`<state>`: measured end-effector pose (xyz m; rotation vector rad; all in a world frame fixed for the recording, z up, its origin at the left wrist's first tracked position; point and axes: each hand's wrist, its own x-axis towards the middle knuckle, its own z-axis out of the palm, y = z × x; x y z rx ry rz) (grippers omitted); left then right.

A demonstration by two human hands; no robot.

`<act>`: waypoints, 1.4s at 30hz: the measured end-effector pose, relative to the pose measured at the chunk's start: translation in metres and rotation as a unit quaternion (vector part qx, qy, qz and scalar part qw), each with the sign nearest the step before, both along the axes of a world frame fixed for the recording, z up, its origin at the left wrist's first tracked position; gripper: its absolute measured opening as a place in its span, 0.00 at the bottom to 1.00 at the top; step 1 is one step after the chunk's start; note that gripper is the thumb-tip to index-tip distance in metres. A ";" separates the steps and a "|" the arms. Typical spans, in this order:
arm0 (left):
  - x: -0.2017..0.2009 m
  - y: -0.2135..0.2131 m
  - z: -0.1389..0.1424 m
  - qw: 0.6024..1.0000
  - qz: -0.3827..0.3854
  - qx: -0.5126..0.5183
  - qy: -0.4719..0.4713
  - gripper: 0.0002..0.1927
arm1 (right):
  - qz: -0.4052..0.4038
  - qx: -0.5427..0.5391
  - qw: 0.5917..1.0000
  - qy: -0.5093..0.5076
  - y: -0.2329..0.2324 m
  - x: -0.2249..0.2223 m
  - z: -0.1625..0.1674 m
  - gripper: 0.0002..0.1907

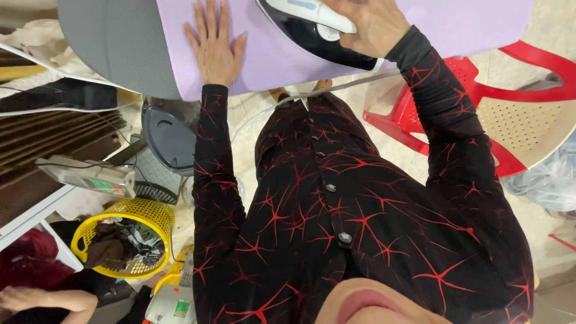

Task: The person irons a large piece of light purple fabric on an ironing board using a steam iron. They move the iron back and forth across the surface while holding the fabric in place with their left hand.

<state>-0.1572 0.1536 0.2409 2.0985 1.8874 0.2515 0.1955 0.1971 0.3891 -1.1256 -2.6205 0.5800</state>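
1. The iron [318,30] is sitting on the lilac cloth [264,66] near the ironing board's [114,42] front edge; it is probably weighing heavy, rigid and hot underneath, so the white handle is the place to grip.
2. The right hand [372,24] is clasping that handle; the left hand [215,45] is lying flat and released, pressing the soft, limp cloth.
3. The frame's top is cutting off the iron's nose; its soleplate is hiding.
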 end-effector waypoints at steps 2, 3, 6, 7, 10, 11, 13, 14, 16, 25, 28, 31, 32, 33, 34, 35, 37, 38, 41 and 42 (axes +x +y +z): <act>0.002 0.002 0.000 1.000 -0.002 0.006 -0.006 0.38 | 0.004 -0.004 1.000 0.010 0.002 -0.001 0.001 0.30; 0.004 0.002 -0.001 1.000 -0.001 0.001 -0.010 0.38 | -0.011 -0.004 1.000 0.002 0.003 -0.002 0.001 0.31; 0.008 0.000 -0.001 1.000 0.000 0.001 -0.018 0.38 | -0.035 -0.013 0.999 -0.026 0.001 -0.008 0.001 0.33; 0.008 0.000 -0.002 1.000 0.000 0.004 -0.019 0.38 | -0.028 -0.018 0.999 -0.038 0.000 -0.010 0.000 0.35; 0.010 0.000 -0.003 1.000 -0.002 0.016 -0.023 0.37 | 0.009 0.026 1.000 -0.013 0.002 -0.013 0.000 0.34; 0.010 0.000 -0.003 1.000 -0.002 0.016 -0.025 0.38 | 0.025 0.050 0.998 0.006 0.004 -0.013 0.000 0.33; 0.012 0.000 -0.004 0.999 -0.001 0.016 -0.029 0.38 | 0.000 0.016 1.000 -0.023 0.005 -0.015 -0.002 0.36; 0.012 0.000 -0.004 0.999 -0.001 0.015 -0.031 0.38 | -0.011 -0.002 0.999 -0.038 0.005 -0.015 -0.002 0.37; 0.013 -0.001 -0.003 0.999 -0.001 0.012 -0.036 0.37 | 0.021 0.017 0.999 -0.027 0.007 -0.016 -0.002 0.37; 0.012 0.001 -0.010 1.000 -0.005 0.016 -0.027 0.33 | 0.028 -0.008 0.997 -0.067 0.009 -0.026 0.006 0.43; 0.007 -0.001 -0.013 0.999 -0.005 0.017 -0.039 0.31 | 0.066 -0.022 0.995 -0.077 0.010 -0.023 0.014 0.43; 0.001 -0.002 -0.015 0.998 -0.012 0.042 -0.040 0.31 | 0.093 -0.037 0.990 -0.094 0.011 -0.021 0.020 0.42; 0.000 -0.003 -0.015 0.998 -0.009 0.039 -0.042 0.31 | 0.100 -0.044 0.989 -0.101 0.011 -0.021 0.021 0.41; -0.002 -0.003 -0.015 0.998 -0.006 0.037 -0.044 0.31 | 0.108 -0.045 0.987 -0.111 0.011 -0.021 0.022 0.42; -0.003 -0.003 -0.015 0.998 -0.002 0.034 -0.045 0.31 | 0.117 -0.045 0.985 -0.120 0.011 -0.021 0.022 0.43; -0.006 -0.004 -0.015 0.999 0.001 0.028 -0.046 0.31 | 0.125 -0.047 0.983 -0.129 0.011 -0.021 0.021 0.44; -0.009 -0.005 -0.015 0.999 0.004 0.015 -0.051 0.31 | 0.123 -0.060 0.979 -0.150 0.009 -0.023 0.019 0.43; -0.011 -0.005 -0.015 0.998 0.004 0.026 -0.053 0.31 | 0.121 -0.065 0.977 -0.161 0.008 -0.024 0.018 0.42; -0.015 -0.008 -0.017 0.997 0.003 0.049 -0.058 0.30 | 0.086 -0.006 0.988 -0.131 0.002 -0.029 0.012 0.40; -0.017 -0.009 -0.018 0.997 0.004 0.049 -0.057 0.30 | 0.085 -0.010 0.988 -0.127 0.000 -0.030 0.011 0.41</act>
